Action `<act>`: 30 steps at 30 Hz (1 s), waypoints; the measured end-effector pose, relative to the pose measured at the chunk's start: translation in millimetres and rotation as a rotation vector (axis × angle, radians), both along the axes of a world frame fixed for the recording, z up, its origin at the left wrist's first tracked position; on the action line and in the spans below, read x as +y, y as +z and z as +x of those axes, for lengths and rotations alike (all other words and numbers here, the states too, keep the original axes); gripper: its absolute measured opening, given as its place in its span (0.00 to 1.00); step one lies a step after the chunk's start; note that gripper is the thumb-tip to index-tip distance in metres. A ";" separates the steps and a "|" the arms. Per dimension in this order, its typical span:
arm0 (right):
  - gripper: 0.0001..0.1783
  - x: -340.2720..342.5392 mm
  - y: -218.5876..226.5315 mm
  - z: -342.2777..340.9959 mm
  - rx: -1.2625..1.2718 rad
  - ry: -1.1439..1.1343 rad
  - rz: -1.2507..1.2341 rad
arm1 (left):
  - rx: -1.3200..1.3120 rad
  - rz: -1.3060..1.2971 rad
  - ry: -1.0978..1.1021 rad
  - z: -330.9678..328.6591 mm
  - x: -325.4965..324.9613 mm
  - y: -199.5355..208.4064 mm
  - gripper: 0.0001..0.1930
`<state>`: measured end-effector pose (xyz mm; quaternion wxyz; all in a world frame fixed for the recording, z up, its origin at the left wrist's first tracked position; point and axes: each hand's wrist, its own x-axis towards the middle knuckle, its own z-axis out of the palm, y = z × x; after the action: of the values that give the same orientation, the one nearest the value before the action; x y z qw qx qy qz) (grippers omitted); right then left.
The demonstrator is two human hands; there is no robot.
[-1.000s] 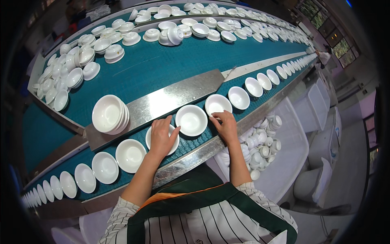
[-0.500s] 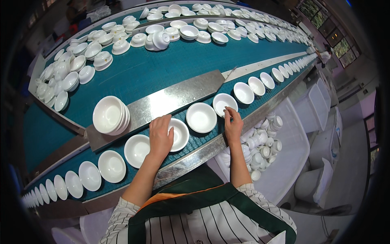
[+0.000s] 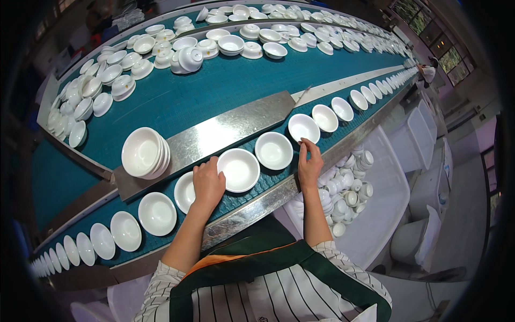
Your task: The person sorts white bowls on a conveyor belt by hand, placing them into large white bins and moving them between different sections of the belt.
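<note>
A row of white bowls runs along the near lane of a teal belt. My left hand (image 3: 209, 182) hovers over this row with its fingers bent loosely and its thumb apart. It partly covers one bowl (image 3: 183, 192), and its thumb side is at the left rim of a larger bowl (image 3: 238, 170). Farther right, my right hand (image 3: 309, 162) has thumb and fingers slightly parted. Its fingertips meet the near rim of another bowl (image 3: 303, 128); whether they press on it I cannot tell. Between the hands sits one more bowl (image 3: 273, 151).
A short stack of bowls (image 3: 140, 153) stands on a metal divider (image 3: 214, 131). Beyond it, the wide belt (image 3: 225, 86) carries many jumbled bowls. A metal rail (image 3: 252, 206) edges the near lane. To my right, a white bin (image 3: 389, 188) holds loose bowls (image 3: 343, 201). A person (image 3: 428, 71) stands far right.
The near row of bowls has shifted to the right, while the bowls on the far belt have drifted left. My left hand's fingers have bent more. My right hand has barely moved.
</note>
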<state>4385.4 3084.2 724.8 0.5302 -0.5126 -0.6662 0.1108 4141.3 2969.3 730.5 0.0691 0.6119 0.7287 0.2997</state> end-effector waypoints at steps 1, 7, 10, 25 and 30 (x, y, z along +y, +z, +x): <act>0.09 3.7 -0.4 3.5 0.000 -0.011 0.003 | 0.016 0.053 0.004 3.8 4.4 -2.7 0.18; 0.07 28.9 -1.9 25.9 -0.228 0.023 0.001 | -0.025 0.302 -0.059 33.3 28.9 6.8 0.19; 0.06 43.1 -3.9 37.2 -0.292 0.094 -0.039 | -0.070 0.323 -0.097 43.7 40.5 4.2 0.20; 0.14 96.0 -4.5 91.7 -0.322 -0.017 0.016 | -0.043 0.253 -0.061 97.3 94.2 -7.8 0.23; 0.13 112.7 -1.1 109.3 -0.228 0.003 -0.081 | -0.090 0.279 -0.082 116.2 112.7 3.1 0.23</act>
<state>4494.7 3196.9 723.7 0.4298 -0.5420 -0.7178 0.0792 4257.5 3082.0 733.6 0.0282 0.6309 0.6504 0.4221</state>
